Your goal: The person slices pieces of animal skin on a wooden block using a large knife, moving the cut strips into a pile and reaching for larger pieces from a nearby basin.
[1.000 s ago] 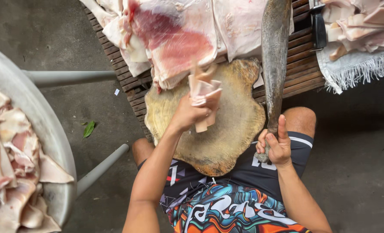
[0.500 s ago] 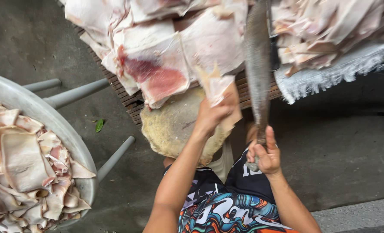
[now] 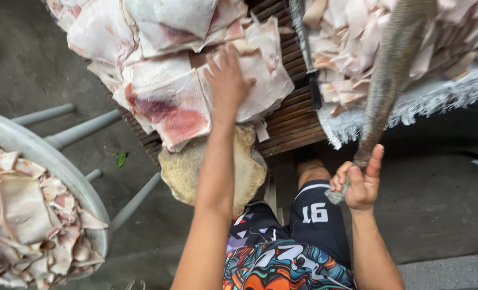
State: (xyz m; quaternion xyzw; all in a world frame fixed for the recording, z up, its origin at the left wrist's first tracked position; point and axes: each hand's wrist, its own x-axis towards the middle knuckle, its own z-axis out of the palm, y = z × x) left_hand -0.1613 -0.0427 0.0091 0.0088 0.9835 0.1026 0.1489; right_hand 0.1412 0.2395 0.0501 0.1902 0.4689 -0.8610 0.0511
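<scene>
My left hand (image 3: 227, 78) reaches forward over the round wooden chopping block (image 3: 185, 172) and rests, fingers spread, on a pale slab of raw meat with skin (image 3: 260, 75) in the pile on the slatted wooden rack (image 3: 290, 126). A red-fleshed slab (image 3: 169, 115) lies just left of that hand. My right hand (image 3: 357, 182) grips the handle of a large cleaver (image 3: 392, 75), its long grey blade pointing up and away over the right-hand pile.
A big metal basin (image 3: 61, 172) full of cut skin pieces (image 3: 18, 215) stands at the left on grey metal legs. More cut pieces lie on a white fringed cloth (image 3: 432, 102) at the right. A second knife (image 3: 306, 53) rests on the rack. Bare concrete floor surrounds.
My left hand let go of the small piece it held over the block and moved forward onto the slab pile. The view tilted forward; the cleaver stays raised in my right hand.
</scene>
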